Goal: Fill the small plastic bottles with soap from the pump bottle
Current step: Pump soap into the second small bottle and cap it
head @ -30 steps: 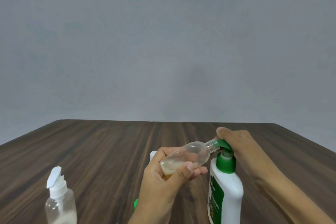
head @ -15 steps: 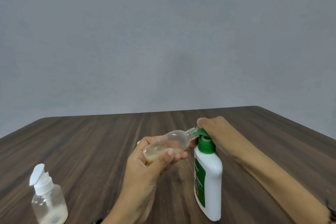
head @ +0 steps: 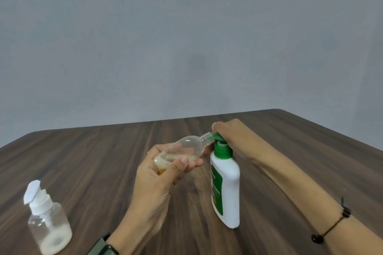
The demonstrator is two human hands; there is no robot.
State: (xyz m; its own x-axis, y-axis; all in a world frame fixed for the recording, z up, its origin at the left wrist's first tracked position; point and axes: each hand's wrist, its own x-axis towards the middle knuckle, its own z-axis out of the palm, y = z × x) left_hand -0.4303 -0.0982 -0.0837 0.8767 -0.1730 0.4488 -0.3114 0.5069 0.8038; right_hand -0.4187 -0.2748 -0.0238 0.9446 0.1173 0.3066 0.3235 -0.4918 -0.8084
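The left hand (head: 163,174) is gripping a small clear plastic bottle (head: 182,149) around its lower body, thumb across the near side and fingers curled behind, tilting it so that the threaded neck is meeting the green nozzle (head: 215,136) of the pump bottle (head: 226,184). The right hand (head: 230,132) is bearing down on the pump head, fingers curled over its top. The small bottle is probably light, thin-walled and easily squeezed, so a gentle hold low on the body, clear of the mouth, is likely suiting it best; soap on the outside could be making it slippery. A shallow pool of pale yellowish soap is lying in its lower end, the remainder showing empty. The pump bottle, white with a green collar and green label, is standing upright on the dark wood-grain surface (head: 93,161) and looks stiff and heavier. Well apart at the left, a second small bottle (head: 49,227) with a white pump top is standing, partly filled with whitish soap.
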